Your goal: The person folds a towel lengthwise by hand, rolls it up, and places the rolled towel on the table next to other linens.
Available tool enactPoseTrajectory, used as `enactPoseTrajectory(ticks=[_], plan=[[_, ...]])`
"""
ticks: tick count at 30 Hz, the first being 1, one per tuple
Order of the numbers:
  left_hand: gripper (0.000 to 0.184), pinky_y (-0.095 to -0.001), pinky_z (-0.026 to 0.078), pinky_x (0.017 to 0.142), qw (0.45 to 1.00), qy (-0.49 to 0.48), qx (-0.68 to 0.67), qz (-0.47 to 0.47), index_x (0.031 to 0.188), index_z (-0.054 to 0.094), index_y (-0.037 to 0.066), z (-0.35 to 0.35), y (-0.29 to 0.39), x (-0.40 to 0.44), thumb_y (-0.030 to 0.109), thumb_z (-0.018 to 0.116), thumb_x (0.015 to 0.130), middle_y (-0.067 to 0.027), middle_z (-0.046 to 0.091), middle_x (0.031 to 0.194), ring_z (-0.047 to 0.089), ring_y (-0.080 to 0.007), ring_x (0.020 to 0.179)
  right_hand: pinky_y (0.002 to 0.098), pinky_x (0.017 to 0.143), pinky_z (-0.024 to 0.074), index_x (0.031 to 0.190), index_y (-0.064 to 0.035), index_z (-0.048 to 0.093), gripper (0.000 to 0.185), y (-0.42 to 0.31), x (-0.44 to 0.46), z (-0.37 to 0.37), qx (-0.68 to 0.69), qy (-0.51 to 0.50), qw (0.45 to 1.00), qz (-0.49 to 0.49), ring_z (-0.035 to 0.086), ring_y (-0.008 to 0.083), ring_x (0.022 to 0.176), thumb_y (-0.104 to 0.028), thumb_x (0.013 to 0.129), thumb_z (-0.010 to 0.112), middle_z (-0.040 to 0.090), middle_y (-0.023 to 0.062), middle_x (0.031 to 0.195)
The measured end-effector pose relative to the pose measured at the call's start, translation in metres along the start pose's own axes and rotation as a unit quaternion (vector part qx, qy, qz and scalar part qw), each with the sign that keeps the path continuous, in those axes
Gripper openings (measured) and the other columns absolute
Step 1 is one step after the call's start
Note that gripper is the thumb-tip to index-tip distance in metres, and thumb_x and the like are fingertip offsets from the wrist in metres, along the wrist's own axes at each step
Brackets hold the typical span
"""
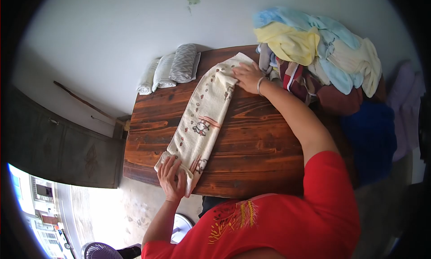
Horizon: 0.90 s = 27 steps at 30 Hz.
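Observation:
A long cream towel (200,111) with brown spots and cartoon animal prints lies lengthwise in a narrow strip across the wooden table (256,147). Its near end is turned over into a small fold, and my left hand (172,176) grips it there, fingers bent over the cloth. At the far end, my right hand (249,77), with a bracelet on the wrist, presses down with fingers stretched out on the towel's right edge. Beyond the towel's left side sit rolled towels: a grey zigzag one (182,63) and paler ones (164,71).
A heap of loose cloths, including a yellow one (287,41) and a light blue one (336,32), piles up at the table's back right. Dark blue cloth (369,140) hangs at the right. A fan (101,251) stands on the floor at lower left, near a dark cabinet (67,142).

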<state>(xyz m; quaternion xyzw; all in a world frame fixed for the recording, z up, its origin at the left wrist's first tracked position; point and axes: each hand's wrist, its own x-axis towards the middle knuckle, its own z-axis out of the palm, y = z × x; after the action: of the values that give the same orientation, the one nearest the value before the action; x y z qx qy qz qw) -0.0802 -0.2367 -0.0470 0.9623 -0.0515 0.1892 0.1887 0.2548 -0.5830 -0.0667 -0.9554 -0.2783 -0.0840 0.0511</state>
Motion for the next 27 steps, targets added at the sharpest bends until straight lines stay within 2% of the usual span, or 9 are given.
enactPoseTrajectory(ticks=[7,11,15,16,19,21,23,25,27], plan=[[0.034,-0.0484,0.028,0.113,1.000,0.007,0.004,-0.016,0.114,0.069,0.008,-0.002,0.004,0.002,0.021,0.061,0.084,-0.0128,0.062,0.131,0.050,-0.0329,0.131,0.0637,0.117,0.0093,0.138,-0.0316,0.054,0.042,0.009,0.032,-0.007,-0.014,0.000,0.998,0.068,0.022,0.0244,0.148,-0.023,0.098,0.045,0.039,-0.0012,0.153],[0.034,-0.0483,0.028,0.113,0.999,0.014,0.006,-0.030,0.115,0.069,0.009,-0.002,0.006,0.003,0.022,0.063,0.084,-0.0116,0.062,0.131,0.050,-0.0313,0.131,0.0623,0.112,0.0183,0.135,-0.0354,0.056,0.041,0.009,0.054,-0.009,-0.088,0.029,0.993,0.068,0.027,0.0258,0.146,-0.022,0.098,0.043,0.041,0.0035,0.151],[0.034,-0.0479,0.029,0.113,0.999,0.021,0.019,-0.037,0.116,0.069,0.010,0.002,0.005,0.003,0.023,0.064,0.084,-0.0108,0.061,0.132,0.049,-0.0310,0.132,0.0558,0.111,0.0266,0.138,-0.0328,0.053,0.045,0.010,0.051,-0.020,0.017,-0.046,0.992,0.119,0.027,0.0270,0.145,-0.017,0.096,0.044,0.034,0.0041,0.157],[0.037,-0.0479,0.029,0.113,0.999,0.014,0.027,-0.038,0.119,0.067,0.011,0.002,0.005,0.003,0.024,0.064,0.085,-0.0106,0.060,0.134,0.048,-0.0312,0.133,0.0554,0.110,0.0288,0.140,-0.0345,0.050,0.046,0.010,0.054,-0.020,-0.011,-0.055,0.992,0.116,0.029,0.0259,0.144,-0.019,0.098,0.042,0.043,0.0031,0.150],[0.039,-0.0480,0.029,0.113,0.998,0.008,0.057,-0.037,0.123,0.066,0.012,0.003,0.007,0.004,0.025,0.064,0.086,-0.0104,0.058,0.137,0.046,-0.0312,0.135,0.0545,0.112,0.0296,0.146,-0.0303,0.042,0.053,-0.007,0.046,-0.026,-0.046,-0.001,0.989,0.138,0.026,0.0275,0.147,-0.017,0.095,0.048,0.036,0.0036,0.155],[0.042,-0.0484,0.025,0.115,0.996,-0.009,0.069,-0.061,0.127,0.064,0.013,0.005,0.012,0.007,0.028,0.062,0.088,-0.0106,0.053,0.142,0.041,-0.0315,0.138,0.0510,0.115,0.0302,0.147,-0.0242,0.039,0.059,-0.032,0.028,-0.050,-0.006,-0.026,0.997,0.074,0.025,0.0293,0.148,-0.014,0.091,0.053,0.029,0.0043,0.160],[0.044,-0.0488,0.022,0.116,0.993,-0.016,0.093,-0.070,0.130,0.062,0.014,0.009,0.018,0.007,0.031,0.060,0.089,-0.0107,0.050,0.145,0.038,-0.0317,0.140,0.0454,0.107,0.0422,0.141,-0.0148,0.045,0.053,-0.070,-0.007,-0.063,0.061,0.078,0.994,-0.052,0.042,0.0300,0.137,-0.013,0.089,0.055,0.044,0.0120,0.148],[0.048,-0.0494,0.021,0.117,0.992,-0.032,0.104,-0.064,0.134,0.059,0.014,0.014,0.025,0.010,0.034,0.058,0.090,-0.0111,0.047,0.148,0.036,-0.0321,0.141,0.0468,0.100,0.0466,0.131,-0.0133,0.055,0.046,-0.110,-0.035,-0.045,0.130,0.132,0.970,-0.156,0.047,0.0299,0.132,-0.033,0.089,0.061,0.050,0.0132,0.139],[0.050,-0.0499,0.020,0.117,0.992,-0.042,0.107,-0.046,0.136,0.057,0.014,0.021,0.030,0.015,0.036,0.057,0.091,-0.0112,0.045,0.149,0.034,-0.0324,0.142,0.0483,0.108,0.0366,0.135,-0.0189,0.054,0.054,-0.142,-0.062,-0.028,0.102,0.085,0.965,-0.227,0.038,0.0288,0.139,-0.052,0.093,0.052,0.045,0.0090,0.148]])
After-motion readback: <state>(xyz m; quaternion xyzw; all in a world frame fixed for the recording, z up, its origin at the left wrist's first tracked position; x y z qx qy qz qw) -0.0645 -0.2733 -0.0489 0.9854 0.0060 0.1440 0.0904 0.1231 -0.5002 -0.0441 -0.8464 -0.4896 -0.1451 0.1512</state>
